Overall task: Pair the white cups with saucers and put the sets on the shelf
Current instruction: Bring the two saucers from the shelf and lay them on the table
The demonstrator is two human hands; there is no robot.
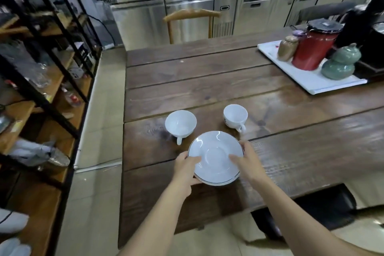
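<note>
A white saucer (214, 151) with a thin dark rim is held tilted just above the wooden table (207, 81). My left hand (186, 169) grips its left edge, thumb on top. My right hand (248, 161) holds its right edge, thumb lying across the inside. Whether a second saucer lies under it I cannot tell. Two empty white cups stand on the table just beyond: a wide one (180, 124) to the left, a smaller one (235, 117) to the right, both with handles turned towards me. The black-framed wooden shelf (52, 89) stands at the left.
A white tray (307, 81) at the table's right carries a red canister (313, 48), a brown jar (287, 48) and a green ceramic pot (340, 62). A wooden chair (191, 21) stands at the far end. The shelf boards hold glassware and clutter. A dark stool (311, 210) sits below the table.
</note>
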